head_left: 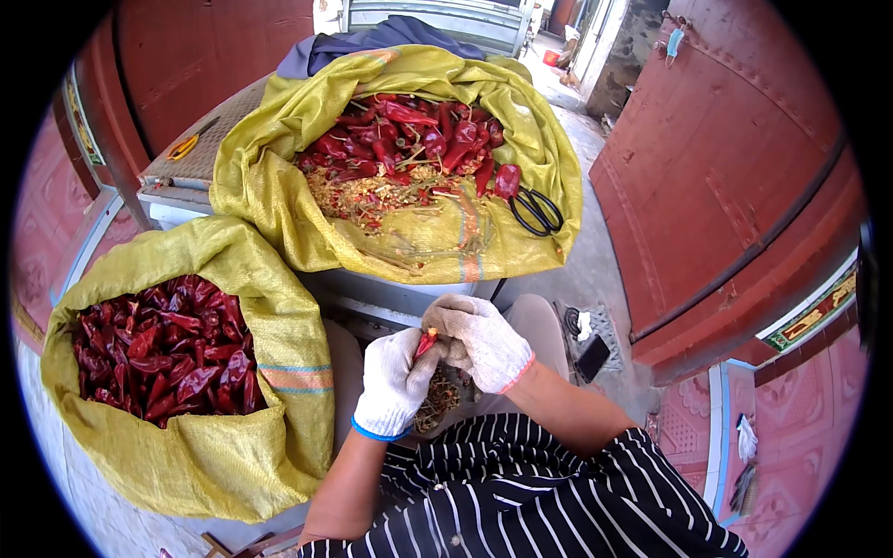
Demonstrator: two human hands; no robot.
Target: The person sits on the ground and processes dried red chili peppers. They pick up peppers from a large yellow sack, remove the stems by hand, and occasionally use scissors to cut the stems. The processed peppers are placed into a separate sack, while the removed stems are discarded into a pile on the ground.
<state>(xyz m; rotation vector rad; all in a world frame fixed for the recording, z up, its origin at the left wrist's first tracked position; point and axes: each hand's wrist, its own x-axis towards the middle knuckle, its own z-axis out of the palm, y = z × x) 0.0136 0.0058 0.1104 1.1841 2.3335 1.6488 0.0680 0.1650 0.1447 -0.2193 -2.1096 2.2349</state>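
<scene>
Both my hands wear pale gloves and meet over my lap. My left hand (395, 377) is closed on a small red chili pepper (426, 344) with a pale, seedy top. My right hand (470, 344) pinches at the same pepper from the right, fingers bent. Beyond them, an open yellow sack (395, 251) holds red peppers (409, 139), loose seeds and stems, with black-handled scissors (535, 211) at its right. At the left stands another yellow sack (158, 465), full of darker red peppers (186, 353). Plant debris (437, 405) lies below my hands.
Orange-handled scissors (184, 144) lie on a raised surface at the back left. A red metal door (707, 205) stands at the right, with a passage behind. A dark phone-like object (592, 357) is on the floor at the right. A dark cloth (381, 42) lies behind the larger sack.
</scene>
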